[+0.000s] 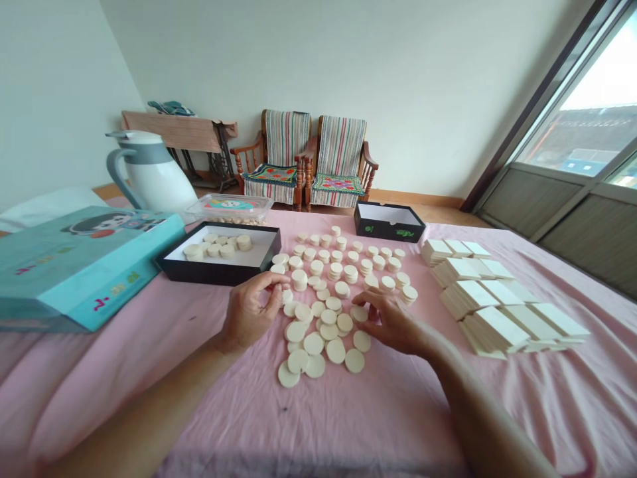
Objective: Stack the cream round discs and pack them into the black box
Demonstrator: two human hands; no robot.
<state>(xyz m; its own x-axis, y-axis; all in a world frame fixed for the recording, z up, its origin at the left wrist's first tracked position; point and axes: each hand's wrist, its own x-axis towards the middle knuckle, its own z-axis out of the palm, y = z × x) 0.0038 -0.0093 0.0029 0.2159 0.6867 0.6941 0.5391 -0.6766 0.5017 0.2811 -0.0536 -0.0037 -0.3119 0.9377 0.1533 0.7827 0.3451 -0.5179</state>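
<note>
Many pale round wooden discs lie across the middle of the cloth. Toward the back they stand in small stacks (335, 270); nearer me, loose discs (313, 344) spread flat and overlap. At the left edge of this group, my left hand (253, 307) is curled, thumb and forefinger closed on a small stack of discs (287, 297). My right hand (391, 320) reaches in from the other side, with its fingertips and thumb around the edge of one disc (359, 313). Its lower fingers are partly hidden.
A black open box (219, 271) holds several disc stacks at left, beside a turquoise box (89, 265). Behind are a white jug (159, 176) and a clear plastic tub (233, 207). Another black box (388, 229) stands at back. Rectangular wooden pieces (497, 299) are stacked at right.
</note>
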